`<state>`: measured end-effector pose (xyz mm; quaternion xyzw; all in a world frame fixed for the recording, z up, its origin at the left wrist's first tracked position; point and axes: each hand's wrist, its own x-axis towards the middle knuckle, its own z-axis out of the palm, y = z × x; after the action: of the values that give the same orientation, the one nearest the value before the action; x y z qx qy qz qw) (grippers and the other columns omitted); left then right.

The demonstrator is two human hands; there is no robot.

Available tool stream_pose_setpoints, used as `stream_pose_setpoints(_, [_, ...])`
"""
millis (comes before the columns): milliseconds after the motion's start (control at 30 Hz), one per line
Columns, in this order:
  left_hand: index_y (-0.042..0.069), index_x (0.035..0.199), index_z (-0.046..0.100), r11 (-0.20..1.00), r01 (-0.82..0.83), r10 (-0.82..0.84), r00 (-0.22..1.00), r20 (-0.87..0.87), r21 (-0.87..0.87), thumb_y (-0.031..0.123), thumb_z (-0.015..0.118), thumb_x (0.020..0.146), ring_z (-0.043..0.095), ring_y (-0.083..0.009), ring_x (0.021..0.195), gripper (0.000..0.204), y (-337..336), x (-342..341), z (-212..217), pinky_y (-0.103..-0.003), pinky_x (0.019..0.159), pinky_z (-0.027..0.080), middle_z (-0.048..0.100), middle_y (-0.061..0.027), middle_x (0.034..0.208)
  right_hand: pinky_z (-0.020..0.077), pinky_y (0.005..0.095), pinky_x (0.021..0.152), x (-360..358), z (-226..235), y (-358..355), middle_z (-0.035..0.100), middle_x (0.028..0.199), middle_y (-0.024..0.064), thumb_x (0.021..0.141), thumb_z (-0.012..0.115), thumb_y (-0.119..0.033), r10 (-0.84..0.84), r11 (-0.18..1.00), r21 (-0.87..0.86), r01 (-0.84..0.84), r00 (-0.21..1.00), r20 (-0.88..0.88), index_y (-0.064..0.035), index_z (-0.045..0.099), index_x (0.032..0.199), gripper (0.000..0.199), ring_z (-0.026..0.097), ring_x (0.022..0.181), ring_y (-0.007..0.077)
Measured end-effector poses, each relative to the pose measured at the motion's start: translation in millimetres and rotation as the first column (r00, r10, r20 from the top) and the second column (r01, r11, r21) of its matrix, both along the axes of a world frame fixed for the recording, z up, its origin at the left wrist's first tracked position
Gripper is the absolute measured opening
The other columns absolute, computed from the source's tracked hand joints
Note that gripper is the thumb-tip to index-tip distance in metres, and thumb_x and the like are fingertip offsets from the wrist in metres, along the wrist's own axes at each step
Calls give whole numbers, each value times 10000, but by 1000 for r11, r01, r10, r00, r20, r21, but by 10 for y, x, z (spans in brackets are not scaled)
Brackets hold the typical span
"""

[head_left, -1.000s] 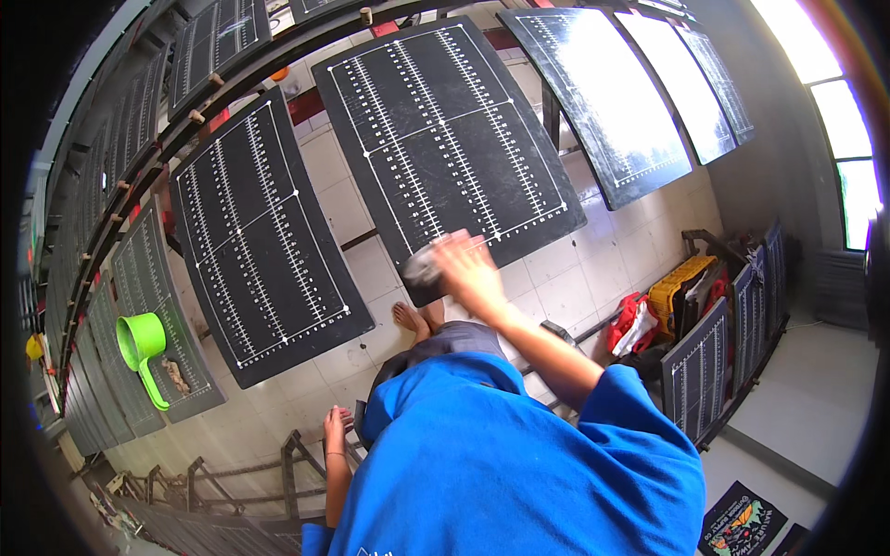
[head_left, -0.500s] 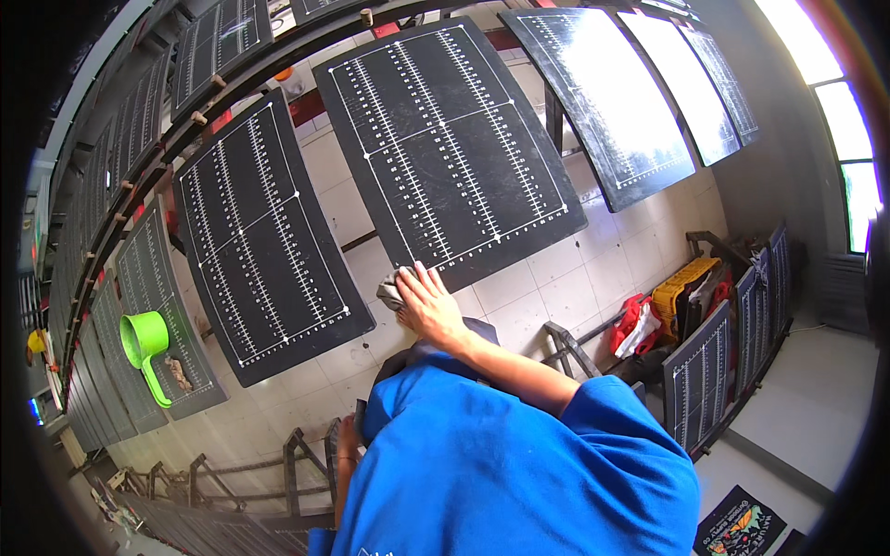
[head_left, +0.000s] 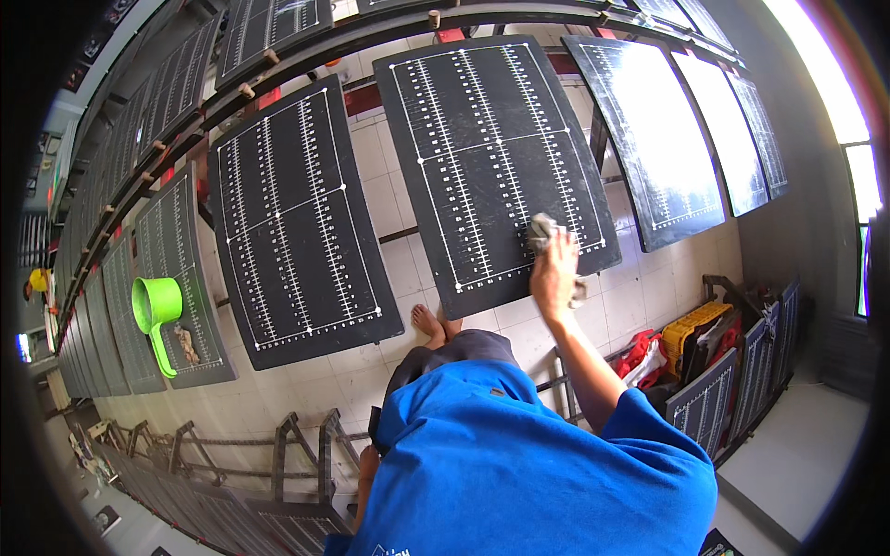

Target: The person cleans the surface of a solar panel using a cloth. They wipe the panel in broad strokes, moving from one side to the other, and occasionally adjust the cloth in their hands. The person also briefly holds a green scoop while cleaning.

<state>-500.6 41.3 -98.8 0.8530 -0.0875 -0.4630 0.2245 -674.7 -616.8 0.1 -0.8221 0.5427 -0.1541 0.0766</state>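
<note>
My right hand (head_left: 553, 280) presses a crumpled grey cloth (head_left: 541, 232) against a black board (head_left: 482, 176) printed with white scale lines. The hand is near the board's lower right corner, and cloth shows beyond the fingertips and beside the palm. My left hand (head_left: 368, 460) hangs low beside my blue shirt, its fingers mostly hidden. Just above it is a small dark object (head_left: 375, 423) I cannot make out. A second black board (head_left: 295, 241) lies to the left of the one under my right hand.
Farther left, a green dipper (head_left: 158, 304) and a crumpled brown rag (head_left: 186, 344) rest on another board. Shiny boards (head_left: 649, 157) reflect light at the right. A yellow crate (head_left: 693, 335) stands beside red bags. Metal racks (head_left: 297, 454) with more boards stand behind me. Tiled floor shows between the boards.
My right hand has moved right with the cloth, from the board's lower left corner toward its lower right. The view has shifted, and my bare feet now show below the boards.
</note>
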Motion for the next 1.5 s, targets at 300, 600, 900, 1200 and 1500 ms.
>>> stream_pose_setpoints(300, [38, 1070, 666, 967, -238, 228, 967, -116, -91, 402, 485, 1034, 660, -199, 864, 408, -1500, 781, 436, -338, 735, 515, 704, -97, 1007, 313, 536, 1167, 2027, 48, -758, 491, 1444, 257, 963, 521, -118, 463, 885, -138, -446, 874, 148, 59, 499, 1349, 426, 415, 1368, 452])
stream_pose_setpoints(600, [67, 1113, 639, 882, -466, 457, 883, -111, -71, 420, 494, 1037, 665, -208, 842, 389, -1333, 819, 386, -350, 710, 526, 704, -83, 1014, 256, 499, 1223, 498, 96, 811, 417, 1568, 135, 900, 613, -338, 838, 539, 101, -836, 544, 34, -35, 448, 1479, 674, 360, 1465, 352])
stream_pose_setpoints(900, [45, 959, 698, 971, -224, 214, 971, -106, -87, 393, 563, 974, 556, -106, 755, 373, -1223, 730, 350, -275, 694, 443, 676, -27, 872, 287, 640, 1152, 341, 225, -989, 559, 1432, 154, 912, 575, -137, 191, 968, -144, -205, 976, -103, -65, 604, 1323, 418, 463, 1371, 419])
stream_pose_setpoints(1200, [71, 1082, 642, 962, -271, 273, 956, -107, 39, 419, 502, 1030, 632, -173, 745, 378, -1184, 1364, 459, -310, 608, 493, 694, -75, 996, 493, 518, 944, -799, -5, -1117, 630, 1166, 187, 959, 539, -195, -560, 825, 123, 551, 826, 61, -52, 593, 1228, 309, 593, 1130, 398])
stream_pose_setpoints(1500, [63, 1043, 679, 999, -40, 42, 979, -200, 14, 400, 553, 1003, 593, -144, 762, 363, -578, 2268, -419, -275, 658, 453, 695, -22, 916, 251, 514, 1215, 124, -233, 548, 483, 1479, 261, 979, 505, -37, -225, 967, -115, 229, 973, 52, 26, 531, 1377, 405, 405, 1412, 455])
